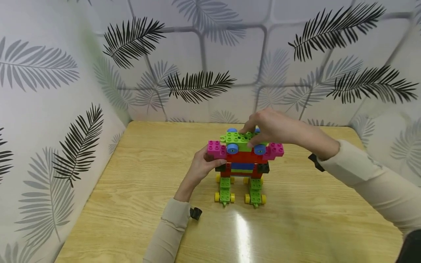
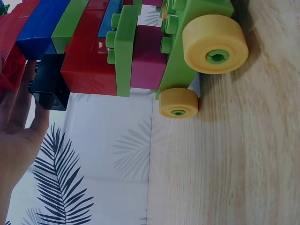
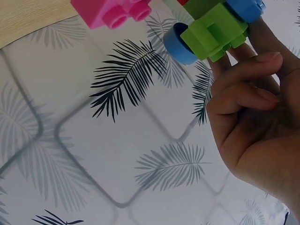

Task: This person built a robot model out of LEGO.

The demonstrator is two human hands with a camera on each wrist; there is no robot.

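A toy-brick robot figure (image 1: 242, 157) stands upright on the table, with red and blue bricks in its body and green wheeled feet (image 1: 225, 190). My left hand (image 1: 198, 166) grips its left side, the thumb lying in front near the black brick (image 2: 50, 82) and under the pink bricks (image 1: 214, 148). On top is a green wheeled base (image 1: 239, 137) with blue wheels (image 1: 232, 148). My right hand (image 1: 271, 126) pinches this base from above at its right part. In the right wrist view, two fingers (image 3: 248, 96) are curled clear of the base.
The light wooden table (image 1: 141, 182) extends around the figure. A patterned white wall covering (image 1: 223, 62) rises behind the table and at its left side. Yellow wheels (image 2: 215, 44) on the feet rest at the table surface.
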